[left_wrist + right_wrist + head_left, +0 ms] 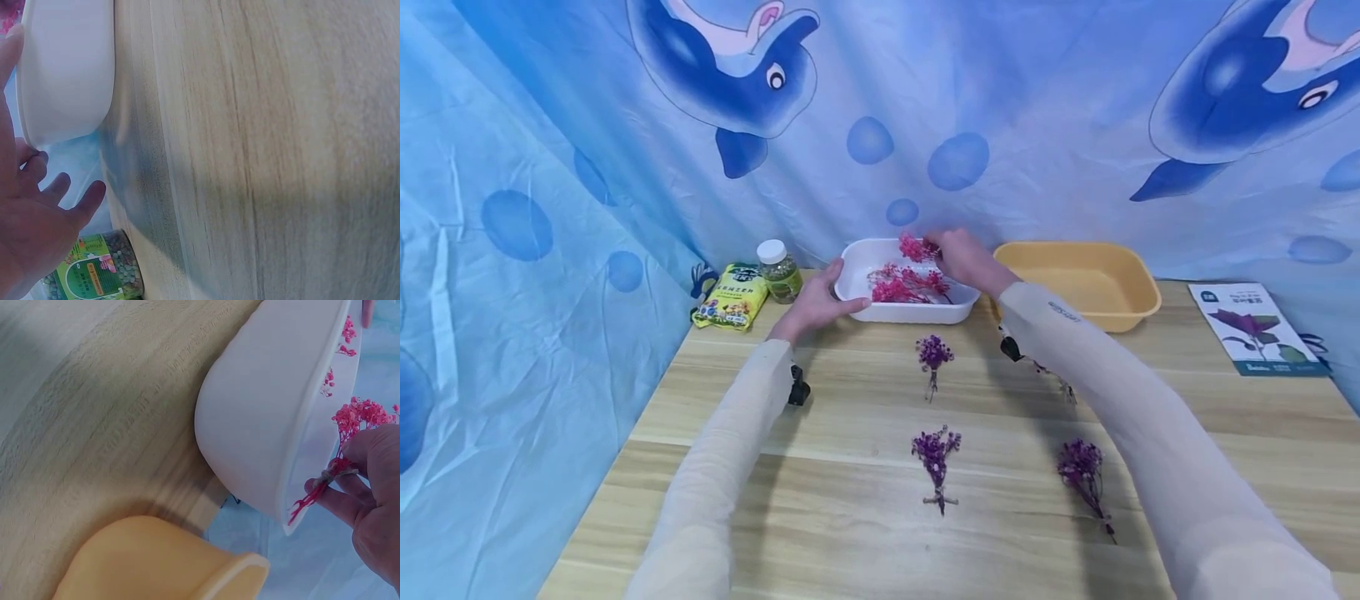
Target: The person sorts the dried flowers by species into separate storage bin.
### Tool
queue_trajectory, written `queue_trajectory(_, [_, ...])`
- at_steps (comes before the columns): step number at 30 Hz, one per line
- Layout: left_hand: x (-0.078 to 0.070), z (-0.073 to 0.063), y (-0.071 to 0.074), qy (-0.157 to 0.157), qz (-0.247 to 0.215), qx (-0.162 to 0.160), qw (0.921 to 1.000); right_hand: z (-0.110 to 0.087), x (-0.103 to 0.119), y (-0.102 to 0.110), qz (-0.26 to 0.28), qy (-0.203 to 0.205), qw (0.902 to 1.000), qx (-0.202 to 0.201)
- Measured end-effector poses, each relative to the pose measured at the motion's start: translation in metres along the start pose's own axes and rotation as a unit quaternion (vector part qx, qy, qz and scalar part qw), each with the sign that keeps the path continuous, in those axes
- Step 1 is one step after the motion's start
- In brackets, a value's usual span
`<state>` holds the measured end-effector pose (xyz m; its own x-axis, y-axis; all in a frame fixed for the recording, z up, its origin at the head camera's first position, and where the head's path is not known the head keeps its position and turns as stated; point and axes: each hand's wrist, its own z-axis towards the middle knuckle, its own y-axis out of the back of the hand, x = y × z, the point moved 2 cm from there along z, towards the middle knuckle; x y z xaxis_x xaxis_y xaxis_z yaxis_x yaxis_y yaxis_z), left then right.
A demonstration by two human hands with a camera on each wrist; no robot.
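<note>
Over the right part of the white basin (917,313), my right hand (964,257) pinches a small bunch of pink dried flowers (359,415) by its tied stems (325,478). More pink dried flowers (901,287) lie inside the basin. My left hand (817,305) holds the basin's left end, thumb at the near rim and a finger at the far corner; its other fingers are spread in the left wrist view. Nearer on the table are bunches of purple dried flowers (934,353), two of them in the middle, another (1081,467) at right; one more (1066,388) is partly hidden by my right sleeve.
A yellow basin (1078,320) stands right of the white one. Left of my left hand are a white-lidded jar (784,280) and a yellow packet (733,298). A leaflet with a flower picture (1258,329) lies at the far right. A blue dolphin-print curtain (880,100) hangs behind the wooden table (842,508).
</note>
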<state>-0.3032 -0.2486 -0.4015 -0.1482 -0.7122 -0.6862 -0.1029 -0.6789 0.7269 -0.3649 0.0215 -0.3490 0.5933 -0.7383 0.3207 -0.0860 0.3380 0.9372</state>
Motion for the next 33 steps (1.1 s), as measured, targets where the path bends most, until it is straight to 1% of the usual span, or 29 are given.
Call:
queue_trajectory(4, [-0.001, 0.000, 0.000, 0.000, 0.003, 0.000, 1.0000, 0.004, -0.001, -0.006, 0.011, 0.009, 0.9998, -0.010])
queue_trajectory(7, [-0.001, 0.002, -0.004, 0.000, 0.008, 0.001, 1.0000, 0.006, -0.001, -0.010, 0.012, 0.001, 0.9999, -0.007])
queue_trajectory(9, [-0.001, 0.003, -0.005, -0.001, 0.011, 0.001, 0.9999, 0.006, 0.000, -0.012, 0.007, -0.003, 1.0000, -0.004])
queue_trajectory(12, [0.000, 0.004, -0.007, -0.002, 0.011, 0.001, 0.9999, 0.006, 0.000, -0.014, -0.006, 0.002, 1.0000, 0.003])
queue_trajectory(15, [0.001, 0.004, -0.005, 0.000, 0.003, 0.001, 1.0000, 0.003, -0.001, -0.014, -0.013, 0.014, 0.9998, 0.007])
queue_trajectory(18, [0.002, 0.005, -0.002, 0.003, 0.001, 0.000, 1.0000, -0.003, -0.003, -0.010, -0.005, 0.015, 0.9999, 0.005])
queue_trajectory(21, [0.004, 0.006, -0.001, 0.005, 0.004, 0.006, 1.0000, -0.016, -0.008, -0.004, -0.003, 0.020, 0.9997, -0.016])
queue_trajectory(25, [0.002, 0.008, 0.002, 0.006, 0.001, 0.009, 0.9999, -0.039, -0.014, 0.011, 0.006, 0.034, 0.9968, -0.072])
queue_trajectory(29, [-0.001, 0.007, 0.005, 0.007, 0.004, 0.007, 0.9999, -0.070, -0.018, 0.028, 0.054, 0.041, 0.9901, -0.123])
queue_trajectory(33, [-0.002, 0.008, 0.010, 0.008, 0.013, 0.007, 0.9999, -0.111, -0.023, 0.039, 0.110, 0.034, 0.9823, -0.147])
